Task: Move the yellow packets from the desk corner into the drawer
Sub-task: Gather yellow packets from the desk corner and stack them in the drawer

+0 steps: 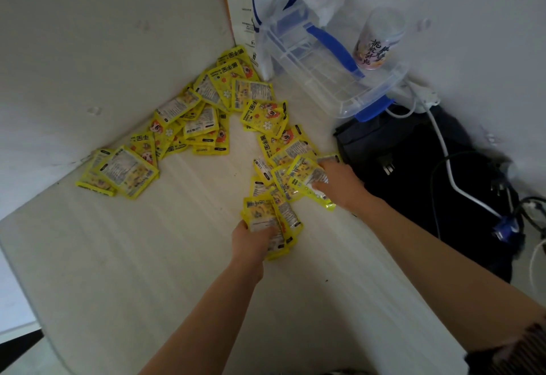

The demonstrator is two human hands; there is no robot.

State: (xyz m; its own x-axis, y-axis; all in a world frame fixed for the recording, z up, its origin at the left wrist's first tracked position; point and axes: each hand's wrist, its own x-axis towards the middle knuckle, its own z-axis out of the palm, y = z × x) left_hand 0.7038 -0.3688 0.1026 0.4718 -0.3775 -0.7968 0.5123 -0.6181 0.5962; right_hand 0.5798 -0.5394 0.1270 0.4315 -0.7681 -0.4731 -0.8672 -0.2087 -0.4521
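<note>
left grip [254, 234] pinching a loose packet stack [270, 221] | right grip [334, 181] clutching packets [307, 176] | risk: slick stacks fan out, drop beside grips on table [147, 256] | drawer unseen

Worktop [183, 256]: pale wood-grain surface, set into a wall corner at 12 o'clock. Lying directly on it: yellow hand-warmer packets [204, 120], scattered in overlapping heaps from 9 through 12 to 2 o'clock; clear plastic storage box with blue handles [331, 73], tilted, at 1 o'clock; white paper bag [245, 11] standing behind it; black bag [413, 173] at 3 o'clock, white cable [443, 150] across it.
</note>
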